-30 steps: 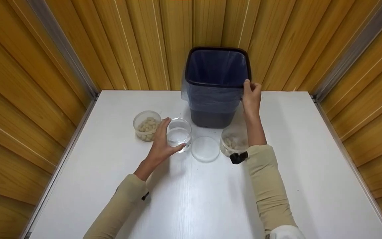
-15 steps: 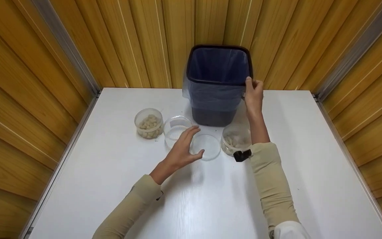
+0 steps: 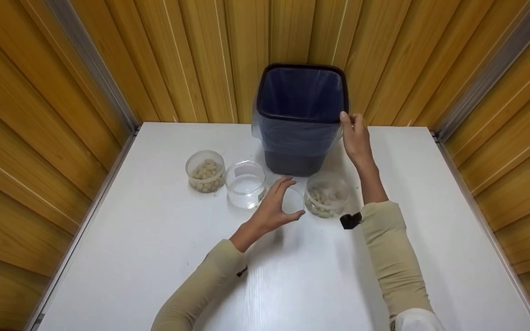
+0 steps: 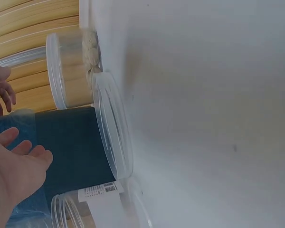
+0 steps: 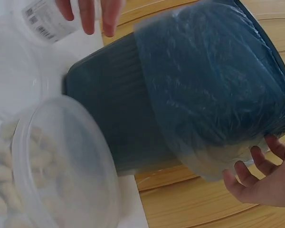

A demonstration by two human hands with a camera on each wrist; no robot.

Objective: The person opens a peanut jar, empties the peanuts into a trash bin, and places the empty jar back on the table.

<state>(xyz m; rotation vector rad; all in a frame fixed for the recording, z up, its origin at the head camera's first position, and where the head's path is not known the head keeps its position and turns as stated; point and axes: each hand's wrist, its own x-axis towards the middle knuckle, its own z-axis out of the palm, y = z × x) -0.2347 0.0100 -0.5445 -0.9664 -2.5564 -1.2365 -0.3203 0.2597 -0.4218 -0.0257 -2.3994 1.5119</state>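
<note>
My left hand (image 3: 272,212) hovers over the clear round lid (image 3: 294,202) on the table, fingers spread and thumb apart; in the left wrist view the lid (image 4: 111,126) stands away from the fingertips. Its grasp is empty. My right hand (image 3: 356,140) is at the front right corner of the dark bin (image 3: 294,164), its fingertips right at the rim. The right wrist view shows those fingers loosely bent beside the bluish liner (image 5: 204,85). Just right of the lid sits a clear tub (image 3: 327,195) of pale, peanut-like pieces.
Left of the lid stands a clear tub (image 3: 245,184) with a printed label. Farther left is another tub (image 3: 205,171) of pale pieces. Everything rests on a white table (image 3: 154,220), with wood-look panels (image 3: 191,59) behind and at both sides.
My left hand has moved right, from the middle clear tub to over the lid, fingers still spread. My right forearm has shifted slightly right, while its fingertips stay at the bin's rim.
</note>
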